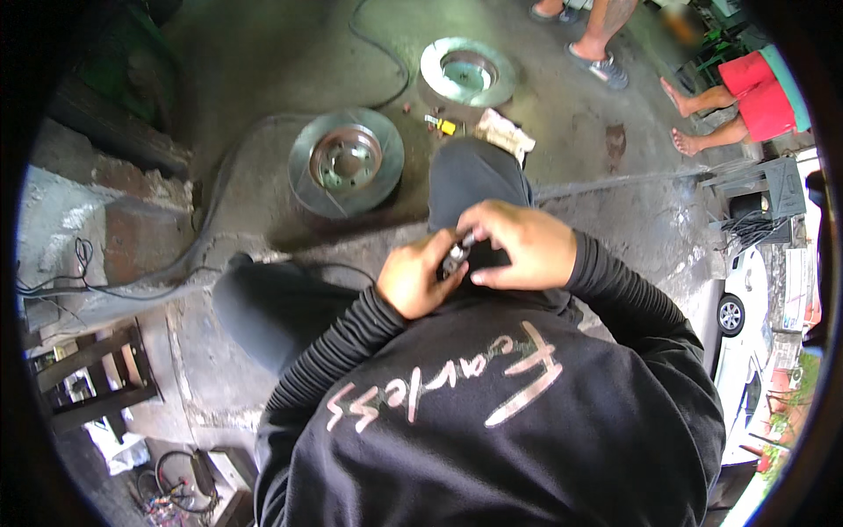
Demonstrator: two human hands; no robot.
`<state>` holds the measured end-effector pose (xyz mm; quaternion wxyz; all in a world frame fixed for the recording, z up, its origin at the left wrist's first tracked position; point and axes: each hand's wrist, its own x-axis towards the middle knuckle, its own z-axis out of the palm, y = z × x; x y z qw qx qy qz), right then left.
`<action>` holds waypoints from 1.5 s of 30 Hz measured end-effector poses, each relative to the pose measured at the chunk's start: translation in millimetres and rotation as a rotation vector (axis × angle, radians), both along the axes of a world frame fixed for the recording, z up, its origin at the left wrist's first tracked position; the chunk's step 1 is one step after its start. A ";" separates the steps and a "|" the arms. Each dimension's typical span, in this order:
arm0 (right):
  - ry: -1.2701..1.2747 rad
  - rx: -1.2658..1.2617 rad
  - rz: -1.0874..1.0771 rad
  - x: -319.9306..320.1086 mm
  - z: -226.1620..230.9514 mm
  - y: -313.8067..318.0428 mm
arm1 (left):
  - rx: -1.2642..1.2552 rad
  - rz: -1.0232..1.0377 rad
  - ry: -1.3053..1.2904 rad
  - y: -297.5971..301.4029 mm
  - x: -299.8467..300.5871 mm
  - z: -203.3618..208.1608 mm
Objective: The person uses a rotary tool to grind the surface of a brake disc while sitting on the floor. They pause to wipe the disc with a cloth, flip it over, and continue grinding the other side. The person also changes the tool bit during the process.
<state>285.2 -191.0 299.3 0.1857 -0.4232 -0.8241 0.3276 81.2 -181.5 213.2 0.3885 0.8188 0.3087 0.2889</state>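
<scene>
In front of my lap, my left hand (413, 276) is closed round a small dark and silver metal tool (455, 258). Its exact kind is too small and too covered to make out. My right hand (527, 248) comes in from the other side, with its bent fingers at the upper end of the tool and its thumb lower down, apart from those fingers. Beyond my knees, a brake disc (379, 189) with a rusty hub lies on the floor. A second, shinier brake disc (434, 72) lies farther off to the right.
A yellow-handled tool (446, 127) and a pale crumpled cloth (505, 132) lie near my raised knee. A dark cable (230, 162) snakes across the floor at left. Other people's legs (597, 39) stand at the upper right. A dark wooden stand (97, 378) is at my left.
</scene>
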 end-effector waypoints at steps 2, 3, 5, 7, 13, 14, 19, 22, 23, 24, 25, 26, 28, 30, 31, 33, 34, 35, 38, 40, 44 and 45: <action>-0.208 -0.028 -0.099 0.9 5.9 -2.3 | -0.092 -0.023 -0.025 -0.9 2.5 3.1; -0.229 0.066 -0.095 5.2 -5.0 -2.2 | -0.068 -0.029 -0.044 -1.8 5.7 1.5; -0.214 0.054 -0.080 10.2 -11.8 -3.0 | -0.047 -0.045 -0.044 -2.5 9.8 1.1; -0.107 0.026 -0.052 16.9 -16.1 -3.6 | -0.055 -0.064 -0.007 -2.0 12.2 2.4; 0.087 -0.111 -0.057 33.1 -22.2 -3.2 | 0.126 -0.026 0.060 -7.9 21.8 3.2; 0.084 -0.103 -0.047 35.6 -22.2 -4.0 | 0.150 -0.015 0.054 -9.3 25.2 2.9; 0.085 -0.070 -0.017 48.4 -21.6 -11.3 | 0.226 -0.020 0.081 -13.4 37.7 3.7; 0.111 -0.070 -0.068 53.3 -28.4 -23.2 | 0.279 0.006 0.094 -17.4 48.5 4.6; 0.123 -0.063 -0.092 54.6 -31.1 -26.4 | 0.251 0.012 0.086 -16.6 51.9 3.1; 0.138 -0.068 -0.104 56.4 -32.8 -29.0 | 0.224 0.017 0.077 -16.4 54.3 2.4; 0.154 -0.073 -0.116 58.2 -34.1 -31.4 | 0.235 0.014 0.064 -16.9 55.9 3.6; 0.172 -0.074 -0.128 59.3 -35.2 -31.6 | 0.221 -0.002 0.078 -17.0 56.6 4.2; 0.156 -0.106 -0.081 63.3 -32.3 -29.8 | 0.193 -0.035 0.106 -17.6 58.1 5.1; 0.158 -0.116 -0.041 64.4 -30.3 -27.3 | 0.202 -0.034 0.090 -16.6 58.7 2.6; 0.165 -0.110 -0.027 63.8 -29.2 -26.0 | 0.207 -0.034 0.082 -16.4 58.9 1.8; 0.161 -0.110 -0.031 62.5 -31.1 -25.1 | 0.210 -0.034 0.091 -15.7 59.0 0.9; 0.151 -0.117 -0.046 62.0 -33.9 -26.1 | 0.212 -0.033 0.096 -15.5 59.0 0.7; 0.139 -0.124 -0.064 62.4 -36.4 -26.5 | 0.221 -0.036 0.092 -14.8 59.5 -0.6; 0.120 -0.017 0.008 63.8 -41.4 -22.8 | 0.241 -0.043 0.078 -13.3 61.0 -3.4; 0.124 0.041 0.041 64.9 -42.6 -21.8 | 0.241 -0.051 0.067 -12.9 62.4 -3.7; 0.061 0.130 0.071 76.8 -31.2 -21.2 | 0.225 -0.033 0.035 -10.0 62.1 -8.4; 0.124 0.133 -0.059 91.3 -25.1 -22.1 | 0.217 -0.025 0.039 -11.2 58.7 -9.3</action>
